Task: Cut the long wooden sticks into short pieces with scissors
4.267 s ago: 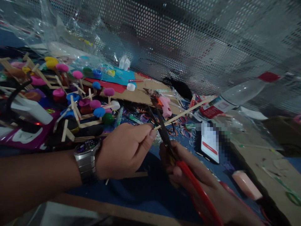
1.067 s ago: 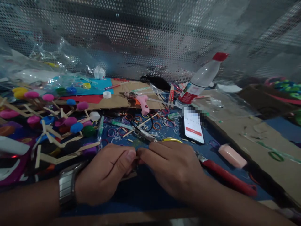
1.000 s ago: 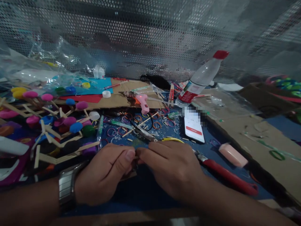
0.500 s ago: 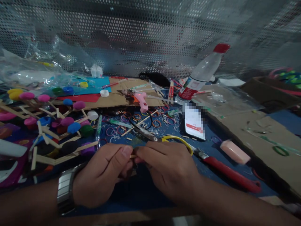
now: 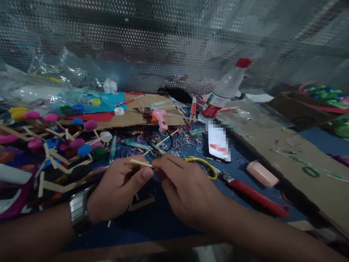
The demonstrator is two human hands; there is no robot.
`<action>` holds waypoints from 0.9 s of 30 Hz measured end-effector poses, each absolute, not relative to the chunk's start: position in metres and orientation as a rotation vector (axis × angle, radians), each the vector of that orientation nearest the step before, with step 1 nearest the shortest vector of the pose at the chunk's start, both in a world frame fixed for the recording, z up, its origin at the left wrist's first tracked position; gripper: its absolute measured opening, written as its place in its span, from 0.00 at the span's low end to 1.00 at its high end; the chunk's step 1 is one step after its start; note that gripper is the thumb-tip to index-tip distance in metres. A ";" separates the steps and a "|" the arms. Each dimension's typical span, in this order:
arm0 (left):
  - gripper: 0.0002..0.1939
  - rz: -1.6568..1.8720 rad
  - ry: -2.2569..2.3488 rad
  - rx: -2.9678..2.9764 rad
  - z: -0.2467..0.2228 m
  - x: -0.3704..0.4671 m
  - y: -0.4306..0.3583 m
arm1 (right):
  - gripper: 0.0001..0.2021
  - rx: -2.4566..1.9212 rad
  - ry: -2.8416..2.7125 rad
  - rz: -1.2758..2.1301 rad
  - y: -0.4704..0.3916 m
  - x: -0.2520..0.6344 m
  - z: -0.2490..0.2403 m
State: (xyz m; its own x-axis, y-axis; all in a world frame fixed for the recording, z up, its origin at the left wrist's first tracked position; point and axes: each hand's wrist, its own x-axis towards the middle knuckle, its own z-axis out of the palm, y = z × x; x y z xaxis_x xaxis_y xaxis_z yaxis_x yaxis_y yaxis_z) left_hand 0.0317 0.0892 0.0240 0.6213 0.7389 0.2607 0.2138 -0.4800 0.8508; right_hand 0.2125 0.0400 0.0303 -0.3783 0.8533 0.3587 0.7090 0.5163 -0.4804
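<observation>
A thin, pale wooden stick (image 5: 140, 163) lies slantwise between my hands. My left hand (image 5: 117, 187), with a metal watch (image 5: 80, 210) on its wrist, is closed around it between thumb and fingers. The fingertips of my right hand (image 5: 185, 187) pinch the stick's right end, and that end is hidden by them. Below the left hand, a flat wooden strip (image 5: 142, 204) rests on the blue tabletop (image 5: 152, 229). Just beyond the right hand are yellow-handled scissors (image 5: 209, 168), partly covered by it.
Wooden-stick pieces with coloured caps (image 5: 77, 145) crowd the left. A pink glue gun (image 5: 160, 120) lies on cardboard (image 5: 132, 114), with rubber bands scattered before it. To the right are a bottle (image 5: 218, 94), a phone (image 5: 218, 142), a pink block (image 5: 262, 174) and a red-handled tool (image 5: 256, 198).
The wooden stick now shows at greater length above my left hand, whose fingers have loosened and shifted. My right hand has moved slightly left. The whole view has turned a little rightward.
</observation>
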 end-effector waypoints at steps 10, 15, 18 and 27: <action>0.14 1.083 0.828 1.635 0.025 0.024 0.087 | 0.13 -1.341 -2.234 0.325 0.034 0.226 0.045; 0.19 1.001 0.795 1.407 0.024 0.021 0.090 | 0.12 -1.710 -2.271 0.083 0.030 0.280 0.042; 0.21 0.951 0.768 1.300 0.022 0.025 0.090 | 0.12 -1.731 -2.288 0.127 0.020 0.296 0.029; 0.12 0.790 0.583 1.135 0.019 0.029 0.092 | 0.25 -1.885 -2.168 0.367 0.014 0.285 0.009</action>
